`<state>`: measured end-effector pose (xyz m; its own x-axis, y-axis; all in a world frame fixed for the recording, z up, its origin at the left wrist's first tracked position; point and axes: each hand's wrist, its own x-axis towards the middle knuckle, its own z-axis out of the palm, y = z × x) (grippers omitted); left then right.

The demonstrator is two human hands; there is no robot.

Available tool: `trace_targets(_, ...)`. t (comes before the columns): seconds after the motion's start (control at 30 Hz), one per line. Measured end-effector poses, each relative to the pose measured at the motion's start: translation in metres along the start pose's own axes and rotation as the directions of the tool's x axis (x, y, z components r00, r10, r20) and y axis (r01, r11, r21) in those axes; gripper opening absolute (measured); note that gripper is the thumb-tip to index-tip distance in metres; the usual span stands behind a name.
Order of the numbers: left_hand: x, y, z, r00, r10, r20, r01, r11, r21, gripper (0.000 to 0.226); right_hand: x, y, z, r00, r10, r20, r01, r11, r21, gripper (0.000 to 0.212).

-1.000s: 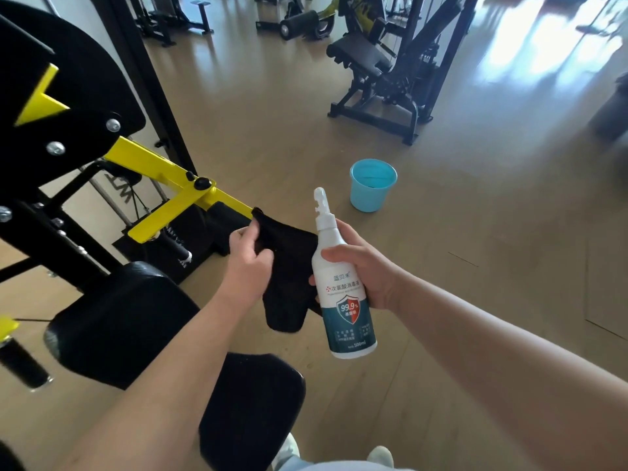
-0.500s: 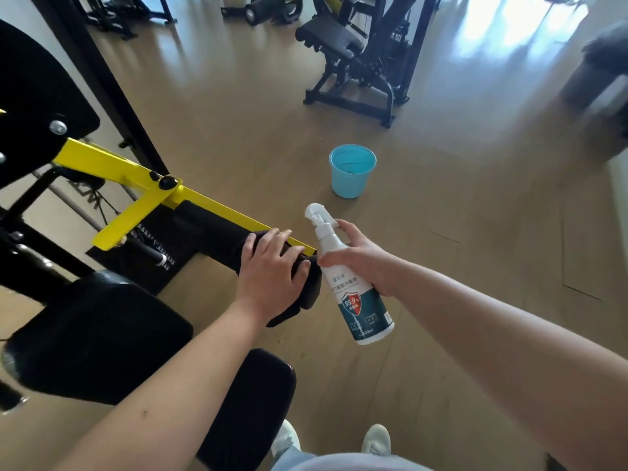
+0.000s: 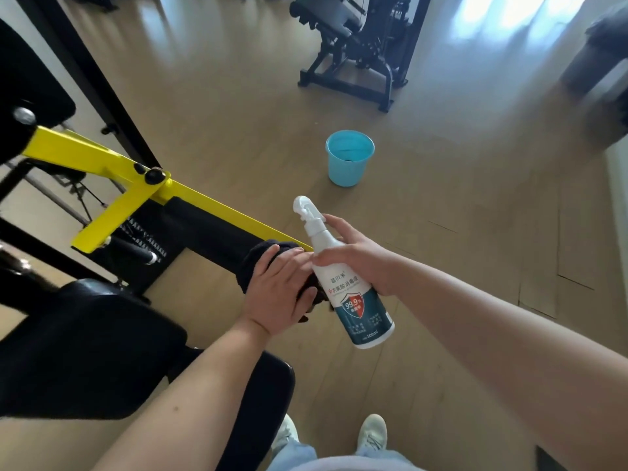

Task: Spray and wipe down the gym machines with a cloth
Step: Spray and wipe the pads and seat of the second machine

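Now left hand (image 3: 282, 295) clutches cloth (image 3: 260, 258), right hand (image 3: 360, 263) grips spray bottle (image 3: 358, 309) (blue bucket (image 3: 346, 173) beyond)

A gym: black-and-yellow padded weight machine (image 3: 85, 154) up close, another black bench machine (image 3: 353, 49) across the wood-look floor (image 3: 458, 232).

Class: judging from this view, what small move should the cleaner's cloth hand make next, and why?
Probably slide the left hand, gripping the black cloth, along the black padded roller toward the joint of the yellow metal arm. The cloth covers only the roller's near end, and the right hand holds the white spray bottle beside it.
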<state>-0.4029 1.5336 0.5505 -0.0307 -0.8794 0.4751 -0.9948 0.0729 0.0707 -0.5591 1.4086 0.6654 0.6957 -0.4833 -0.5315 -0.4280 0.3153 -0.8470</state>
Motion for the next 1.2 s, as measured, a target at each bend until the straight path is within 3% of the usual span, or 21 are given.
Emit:
trace_targets(0.27, 0.011, -0.1, -0.01, 0.955, -0.25, -0.158, 0.251, 0.968, -0.013, 0.04, 0.026, -0.03, 0.029, 0.982, 0.12, 0.149, -0.111, 0.991, -0.069, 0.087)
trace_targets(0.53, 0.024, -0.169, -0.011, 0.812, -0.525, -0.256, 0.512, 0.85, -0.122, 0.031, 0.068, -0.058, 0.08, 0.965, 0.142, 0.218, -0.118, 0.986, -0.122, 0.09)
trace_targets(0.6, 0.027, -0.18, -0.011, 0.722, -0.642, -0.256, 0.601, 0.766, -0.228, 0.035, 0.079, -0.061, 0.089, 0.957, 0.145, 0.252, -0.127, 0.988, -0.089, 0.09)
trace_targets(0.7, 0.031, -0.181, -0.014, 0.496, -0.856, -0.146, 0.728, 0.501, -0.468, 0.055, 0.088, -0.063, 0.098, 0.947, 0.14, 0.288, -0.139, 0.99, -0.025, 0.082)
trace_targets(0.77, 0.033, -0.174, -0.016, 0.414, -0.908, -0.066, 0.764, 0.386, -0.517, 0.063, 0.088, -0.062, 0.102, 0.949, 0.153, 0.277, -0.149, 0.988, -0.038, 0.081)
trace_targets(1.0, 0.018, -0.093, -0.002, 0.363, -0.929, 0.078, 0.772, 0.253, -0.583, 0.09, 0.085, -0.054, 0.102, 0.95, 0.169, 0.263, -0.148, 0.984, -0.1, 0.079)
trace_targets(1.1, 0.02, -0.076, 0.001, 0.306, -0.923, 0.233, 0.742, 0.078, -0.666, 0.099, 0.085, -0.054, 0.098, 0.933, 0.212, 0.291, -0.168, 0.971, -0.169, 0.077)
trace_targets(1.2, 0.025, -0.093, 0.0, 0.257, -0.947, 0.193, 0.668, 0.03, -0.743, 0.098, 0.089, -0.052, 0.095, 0.923, 0.217, 0.316, -0.175, 0.972, -0.158, 0.079)
